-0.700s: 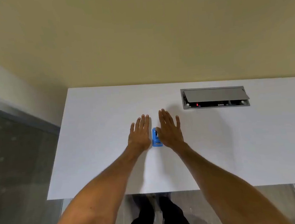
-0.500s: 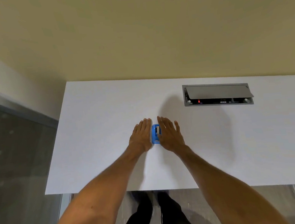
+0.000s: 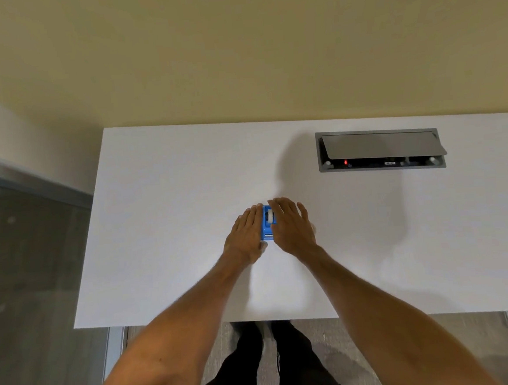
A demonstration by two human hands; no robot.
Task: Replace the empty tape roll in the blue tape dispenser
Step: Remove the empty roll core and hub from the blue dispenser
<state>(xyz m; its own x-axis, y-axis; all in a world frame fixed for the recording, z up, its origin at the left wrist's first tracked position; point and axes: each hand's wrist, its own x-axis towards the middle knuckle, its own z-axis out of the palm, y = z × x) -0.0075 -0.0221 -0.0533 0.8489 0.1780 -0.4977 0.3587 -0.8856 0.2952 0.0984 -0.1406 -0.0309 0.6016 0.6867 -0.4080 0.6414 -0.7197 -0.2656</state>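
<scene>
The blue tape dispenser [image 3: 267, 223] stands on the white surface [image 3: 172, 214] between the left hand [image 3: 245, 235] and right hand [image 3: 292, 227], both flat, close against its sides (each grip open, fingers straight). An uneven squeeze could tip it or skid it away.

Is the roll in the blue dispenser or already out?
In. A pale roll sits inside the blue dispenser, flanked by the flat left hand and right hand. Whether it is empty, cannot tell.
</scene>
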